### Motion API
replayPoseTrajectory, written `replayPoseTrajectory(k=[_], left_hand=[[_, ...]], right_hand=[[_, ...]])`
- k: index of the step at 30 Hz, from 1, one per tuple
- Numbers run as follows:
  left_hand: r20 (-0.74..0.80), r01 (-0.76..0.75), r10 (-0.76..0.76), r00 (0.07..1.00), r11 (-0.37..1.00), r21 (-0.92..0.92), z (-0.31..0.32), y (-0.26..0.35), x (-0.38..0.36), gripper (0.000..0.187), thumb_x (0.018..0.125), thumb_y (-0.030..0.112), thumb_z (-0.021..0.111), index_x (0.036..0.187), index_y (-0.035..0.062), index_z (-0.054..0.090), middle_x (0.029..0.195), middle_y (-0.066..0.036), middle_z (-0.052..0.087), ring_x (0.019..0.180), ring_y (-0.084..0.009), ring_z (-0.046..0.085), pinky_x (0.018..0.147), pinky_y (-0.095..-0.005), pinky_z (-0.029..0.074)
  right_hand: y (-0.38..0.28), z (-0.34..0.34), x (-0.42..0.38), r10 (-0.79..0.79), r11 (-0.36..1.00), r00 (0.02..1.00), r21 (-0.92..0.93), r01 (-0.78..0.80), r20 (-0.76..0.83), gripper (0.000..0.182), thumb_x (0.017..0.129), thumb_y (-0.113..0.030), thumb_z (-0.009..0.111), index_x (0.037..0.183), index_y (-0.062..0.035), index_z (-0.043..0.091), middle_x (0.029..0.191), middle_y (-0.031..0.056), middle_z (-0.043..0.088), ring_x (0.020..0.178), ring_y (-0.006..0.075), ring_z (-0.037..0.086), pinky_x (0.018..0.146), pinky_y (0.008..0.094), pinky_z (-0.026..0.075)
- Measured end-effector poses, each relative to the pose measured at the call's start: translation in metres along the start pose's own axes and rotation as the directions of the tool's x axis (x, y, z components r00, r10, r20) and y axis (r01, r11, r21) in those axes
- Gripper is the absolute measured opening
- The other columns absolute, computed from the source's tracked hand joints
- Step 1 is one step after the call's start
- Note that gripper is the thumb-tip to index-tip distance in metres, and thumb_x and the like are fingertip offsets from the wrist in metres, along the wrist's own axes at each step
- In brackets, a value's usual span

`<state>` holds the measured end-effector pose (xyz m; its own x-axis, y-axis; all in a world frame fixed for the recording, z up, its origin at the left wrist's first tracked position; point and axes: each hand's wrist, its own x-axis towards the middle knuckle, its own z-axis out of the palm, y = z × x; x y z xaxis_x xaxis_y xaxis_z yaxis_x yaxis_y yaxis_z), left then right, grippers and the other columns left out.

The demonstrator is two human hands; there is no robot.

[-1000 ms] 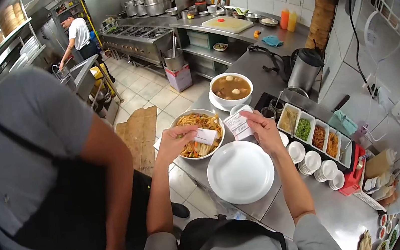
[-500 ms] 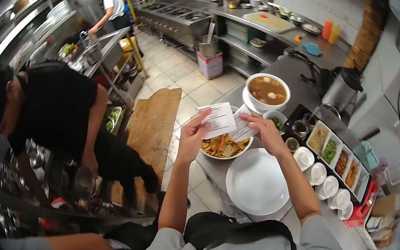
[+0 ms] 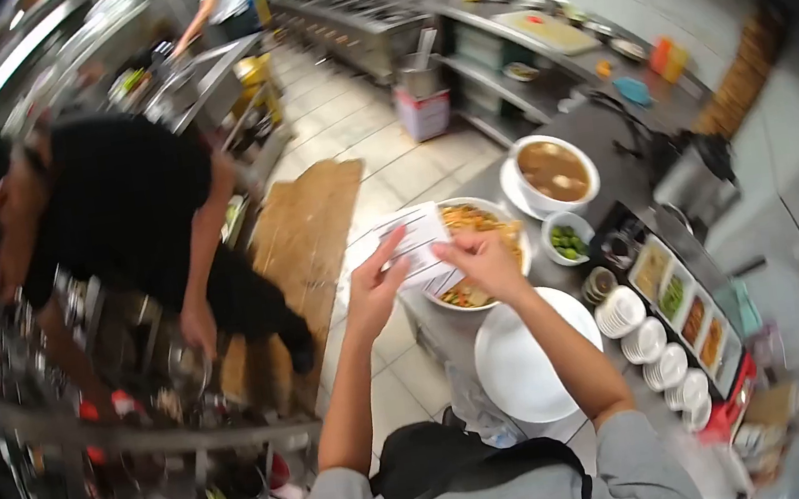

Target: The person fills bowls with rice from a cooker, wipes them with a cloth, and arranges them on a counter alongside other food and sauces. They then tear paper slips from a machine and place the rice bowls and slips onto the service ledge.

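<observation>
My left hand (image 3: 376,285) holds printed receipts (image 3: 419,230) between thumb and fingers. My right hand (image 3: 487,265) pinches their right edge, with its thumb and fingertips close together. The slips overlap, and their print is too blurred to read. Beneath them is a wide white bowl (image 3: 524,251) of stir-fried food with vegetables, partly covered by the paper and my right hand. A large white plate (image 3: 526,369) lies under my right forearm. Beyond the hands stands a white bowl of brown soup (image 3: 554,172), with a small bowl of green pieces (image 3: 568,238) beside it.
Stacks of small white dishes (image 3: 646,341) and a tray of toppings (image 3: 673,294) line the counter's right side. A co-worker in black (image 3: 126,200) bends over at left, by a metal rail. Wooden boards (image 3: 308,241) lie on the floor; stoves (image 3: 358,13) stand behind.
The two receipts, held apart before, now overlap in front of my left hand. My right hand has moved left toward it. The view has shifted, and the co-worker at left bends lower.
</observation>
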<state>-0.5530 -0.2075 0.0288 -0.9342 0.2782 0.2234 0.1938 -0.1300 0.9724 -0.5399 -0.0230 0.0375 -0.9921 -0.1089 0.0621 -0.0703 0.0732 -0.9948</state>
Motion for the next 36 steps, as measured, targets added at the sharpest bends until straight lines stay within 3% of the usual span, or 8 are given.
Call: replayPoseTrajectory(k=[8, 9, 12, 18, 25, 28, 32, 36], left_hand=[[0.272, 0.049, -0.037, 0.962, 0.998, -0.036, 0.096, -0.002, -0.071, 0.036, 0.079, -0.004, 0.049, 0.115, -0.0056, 0.052, 0.094, -0.006, 0.059, 0.078, -0.0089, 0.052, 0.071, -0.0202, 0.042], [0.36, 0.148, -0.139, 0.923, 0.989, 0.0, 0.108, -0.021, -0.085, 0.037, 0.078, -0.004, 0.05, 0.115, -0.0045, 0.053, 0.091, -0.005, 0.06, 0.075, -0.0079, 0.052, 0.069, -0.02, 0.042], [0.723, 0.184, -0.085, 0.685, 0.981, -0.059, 0.167, -0.037, -0.142, 0.038, 0.076, -0.007, 0.053, 0.113, -0.0003, 0.056, 0.1, -0.005, 0.059, 0.086, -0.007, 0.05, 0.075, -0.0197, 0.041], [0.938, 0.251, -0.061, 0.342, 0.968, -0.028, 0.257, 0.021, -0.278, 0.036, 0.082, 0.0, 0.053, 0.117, 0.0053, 0.055, 0.114, -0.006, 0.052, 0.093, -0.0087, 0.049, 0.079, -0.019, 0.039], [0.983, 0.167, 0.125, 0.134, 0.975, -0.147, 0.414, 0.0, -0.457, 0.039, 0.09, 0.021, 0.048, 0.122, -0.0018, 0.047, 0.115, -0.009, 0.051, 0.107, -0.0153, 0.045, 0.09, -0.0296, 0.037], [0.998, 0.696, -0.053, 0.038, 0.718, 0.012, 0.501, 0.006, -0.553, 0.039, 0.093, 0.026, 0.042, 0.118, -0.0029, 0.046, 0.113, -0.009, 0.051, 0.109, -0.0172, 0.044, 0.091, -0.031, 0.036], [0.992, 0.395, 0.044, -0.12, 0.919, 0.007, 0.568, 0.077, -0.629, 0.036, 0.091, 0.021, 0.044, 0.12, -0.0017, 0.045, 0.113, -0.006, 0.051, 0.104, -0.0155, 0.048, 0.09, -0.0277, 0.038], [0.996, 0.295, 0.067, -0.064, 0.954, -0.046, 0.616, 0.095, -0.676, 0.033, 0.088, 0.009, 0.048, 0.118, -0.0031, 0.049, 0.114, -0.011, 0.052, 0.104, -0.0184, 0.049, 0.089, -0.0278, 0.038]], right_hand=[[-0.031, -0.086, -0.262, -0.1, 0.948, 0.667, -0.274, -0.16, -0.738, 0.023, 0.074, -0.004, 0.057, 0.096, -0.0055, 0.066, 0.083, 0.0052, 0.052, 0.08, 0.0148, 0.049, 0.076, 0.0266, 0.04], [-0.033, -0.089, -0.312, -0.107, 0.927, 0.583, -0.293, -0.235, -0.806, 0.028, 0.073, 0.0, 0.054, 0.098, -0.0049, 0.065, 0.074, 0.0034, 0.045, 0.076, 0.0143, 0.046, 0.072, 0.0265, 0.039], [-0.016, -0.082, -0.46, -0.181, 0.892, 0.266, -0.272, -0.361, -0.947, 0.043, 0.073, 0.007, 0.044, 0.112, -0.0054, 0.057, 0.132, 0.019, 0.039, 0.113, 0.0256, 0.047, 0.09, 0.0303, 0.037], [-0.047, -0.041, -0.638, -0.025, 0.925, -0.017, -0.016, -0.381, -1.0, 0.052, 0.072, 0.007, 0.047, 0.122, -0.0046, 0.049, 0.137, 0.0118, 0.035, 0.123, 0.0229, 0.038, 0.095, 0.0304, 0.034], [-0.078, -0.034, -0.749, -0.135, 0.973, 0.553, -0.215, -0.082, -0.822, 0.044, 0.075, 0.002, 0.055, 0.119, -0.0068, 0.053, 0.127, 0.0165, 0.045, 0.124, 0.0261, 0.036, 0.096, 0.0328, 0.033], [-0.069, -0.04, -0.827, -0.219, 0.911, 0.354, -0.321, -0.259, -0.909, 0.036, 0.075, 0.002, 0.053, 0.109, -0.0064, 0.059, 0.127, 0.0237, 0.041, 0.115, 0.0296, 0.045, 0.085, 0.0318, 0.042], [-0.092, -0.046, -0.924, -0.198, 0.931, 0.019, -0.194, -0.309, -0.98, 0.023, 0.077, -0.002, 0.057, 0.099, -0.0043, 0.063, 0.099, 0.0157, 0.057, 0.09, 0.0197, 0.056, 0.075, 0.0282, 0.045], [-0.096, -0.07, -1.009, -0.055, 0.923, 0.16, -0.111, -0.368, -0.986, 0.021, 0.078, -0.002, 0.057, 0.099, -0.0032, 0.062, 0.083, 0.0099, 0.059, 0.078, 0.0128, 0.058, 0.065, 0.0259, 0.047]])
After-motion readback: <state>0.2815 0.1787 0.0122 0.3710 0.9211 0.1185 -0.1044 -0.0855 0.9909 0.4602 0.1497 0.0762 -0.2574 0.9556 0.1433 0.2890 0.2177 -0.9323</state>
